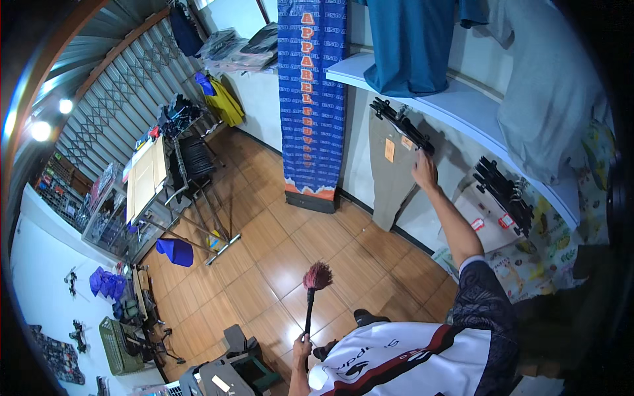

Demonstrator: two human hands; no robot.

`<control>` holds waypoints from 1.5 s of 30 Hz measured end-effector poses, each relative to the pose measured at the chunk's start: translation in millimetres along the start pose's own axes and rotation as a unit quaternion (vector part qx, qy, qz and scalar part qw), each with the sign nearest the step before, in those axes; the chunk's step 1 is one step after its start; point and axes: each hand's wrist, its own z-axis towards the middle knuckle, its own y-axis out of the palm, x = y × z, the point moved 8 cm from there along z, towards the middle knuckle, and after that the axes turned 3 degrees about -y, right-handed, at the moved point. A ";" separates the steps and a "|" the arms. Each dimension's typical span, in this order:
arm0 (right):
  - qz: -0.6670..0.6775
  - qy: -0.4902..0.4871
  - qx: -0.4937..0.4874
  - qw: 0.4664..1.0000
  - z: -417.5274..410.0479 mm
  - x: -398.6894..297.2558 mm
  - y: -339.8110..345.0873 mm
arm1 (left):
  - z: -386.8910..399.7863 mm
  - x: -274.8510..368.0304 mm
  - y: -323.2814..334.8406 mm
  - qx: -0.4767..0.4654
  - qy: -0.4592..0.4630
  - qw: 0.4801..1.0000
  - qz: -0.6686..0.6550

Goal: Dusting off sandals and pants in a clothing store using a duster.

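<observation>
My left hand (pixel 301 348) grips the black handle of a duster (pixel 317 277), whose reddish bristle head points away from me over the tiled floor. On the right, my outstretched right hand (pixel 425 172) has its fingers at the near end of a row of black clip hangers (pixel 402 126). From these hangers, olive-grey trousers (pixel 391 178) with a tan tag hang against the wall below a white shelf (pixel 460 96). Another bunch of black clip hangers (pixel 504 195) holds beige trousers (pixel 475 213) with red-and-white tags closer to me.
A teal shirt (pixel 411 49) and a grey garment (pixel 540 99) drape over the shelf. A pillar wrapped in a blue printed banner (pixel 312 99) stands ahead. Leftward are a board-topped table (pixel 147 178), a metal rack foot (pixel 223 250) and a green basket (pixel 119 346). Dark garments (pixel 223 373) hang near my left arm.
</observation>
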 end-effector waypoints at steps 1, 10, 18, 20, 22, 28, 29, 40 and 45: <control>-0.001 -0.039 0.015 0.999 22.8 6.9 2.6 | 0.2 4.3 0.8 0.001 0.000 1.000 -0.001; -0.102 0.030 -0.161 0.981 95.4 29.7 74.0 | -35.9 -28.6 -33.8 0.047 -0.084 0.995 -0.016; -0.148 0.078 -0.164 0.972 110.2 42.2 87.5 | -61.2 -49.6 -47.9 0.070 -0.131 0.989 -0.029; -0.139 0.094 -0.161 0.973 107.9 36.1 78.2 | -61.3 -54.5 -49.2 0.070 -0.134 0.988 -0.033; -0.141 0.133 -0.168 0.967 104.5 34.5 66.0 | -55.8 -55.3 -52.1 0.076 -0.110 0.991 -0.022; -0.096 0.150 -0.178 0.968 95.9 10.5 32.2 | -40.4 -46.1 -59.7 0.079 -0.110 0.991 -0.026; -0.100 0.151 -0.176 0.968 87.8 16.2 35.8 | -34.3 -44.4 -61.3 0.074 -0.107 0.991 -0.026; 0.045 0.066 -0.228 0.970 -54.0 -113.8 -7.4 | -18.7 116.0 -170.9 0.199 0.204 0.921 -0.265; 0.045 0.038 -0.274 0.960 -111.5 -202.0 -16.2 | -95.8 231.4 -214.5 0.308 0.283 0.815 -0.401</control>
